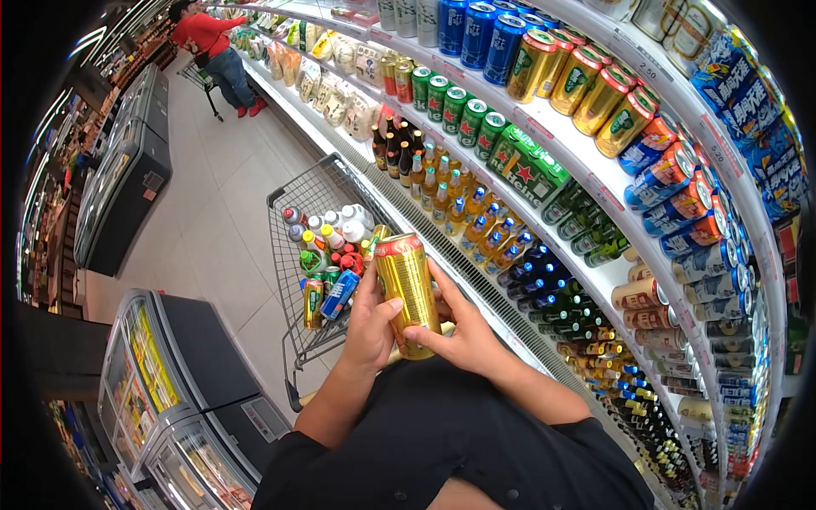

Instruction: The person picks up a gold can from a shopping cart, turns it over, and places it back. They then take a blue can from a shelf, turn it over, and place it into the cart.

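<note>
A tall gold beer can [408, 285] with a red rim stands nearly upright between my two hands, in front of my body. My left hand [369, 321] wraps its left side, thumb across the front. From the other side my right hand [469, 330] grips it, with the thumb near the base. Just beyond is a wire shopping cart [299, 183] holding several bottles with white, red and green tops. A blue can [341, 294] and a smaller gold can [314, 304] lie in it too. Part of another gold can shows behind the held one; its support is hidden.
Drink shelves [544, 123] curve along the right, stocked with gold cans [580, 79], blue cans [493, 42], green cans [472, 121] and bottles [476, 208]. Freezers [178, 374] line the left of the aisle. Farther up, a person in red [204, 38] reaches toward the shelf beside another cart [197, 78].
</note>
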Action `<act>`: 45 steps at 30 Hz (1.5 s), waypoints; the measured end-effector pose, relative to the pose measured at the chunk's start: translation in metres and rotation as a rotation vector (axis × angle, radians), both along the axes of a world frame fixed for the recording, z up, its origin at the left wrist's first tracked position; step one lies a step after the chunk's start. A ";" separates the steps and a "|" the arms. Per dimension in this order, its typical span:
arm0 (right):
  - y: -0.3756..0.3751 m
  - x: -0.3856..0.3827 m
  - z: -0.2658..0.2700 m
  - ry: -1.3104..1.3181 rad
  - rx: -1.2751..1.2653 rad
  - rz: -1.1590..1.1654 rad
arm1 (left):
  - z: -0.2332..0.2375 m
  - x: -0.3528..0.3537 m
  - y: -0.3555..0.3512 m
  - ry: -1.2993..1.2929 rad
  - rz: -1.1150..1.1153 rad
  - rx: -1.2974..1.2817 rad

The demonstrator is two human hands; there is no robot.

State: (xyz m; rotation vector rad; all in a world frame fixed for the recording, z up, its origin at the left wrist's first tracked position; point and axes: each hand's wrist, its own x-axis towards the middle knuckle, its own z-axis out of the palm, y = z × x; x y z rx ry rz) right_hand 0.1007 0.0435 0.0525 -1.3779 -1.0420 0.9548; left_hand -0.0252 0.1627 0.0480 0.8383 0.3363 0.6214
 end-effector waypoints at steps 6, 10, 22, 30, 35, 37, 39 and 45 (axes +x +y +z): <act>0.000 0.001 0.000 -0.006 0.002 -0.008 | 0.000 0.001 0.001 0.014 -0.001 0.008; 0.001 0.001 -0.002 0.018 0.006 -0.011 | 0.003 0.002 0.002 0.019 -0.007 0.016; 0.001 0.002 -0.016 0.115 0.054 -0.052 | -0.004 0.007 0.006 0.048 -0.003 0.101; -0.002 -0.002 -0.015 0.111 0.048 -0.076 | -0.010 0.006 0.006 0.066 -0.030 0.077; -0.003 -0.004 -0.011 -0.118 -0.022 -0.143 | -0.003 0.006 0.005 0.134 -0.113 0.083; -0.002 -0.006 -0.015 -0.122 -0.001 -0.172 | -0.007 0.005 0.006 0.134 -0.104 0.080; -0.002 -0.006 -0.015 -0.124 0.017 -0.205 | -0.013 0.004 0.008 0.136 -0.100 0.073; -0.003 -0.004 -0.011 -0.196 -0.040 -0.192 | -0.009 0.003 0.005 0.165 0.008 0.189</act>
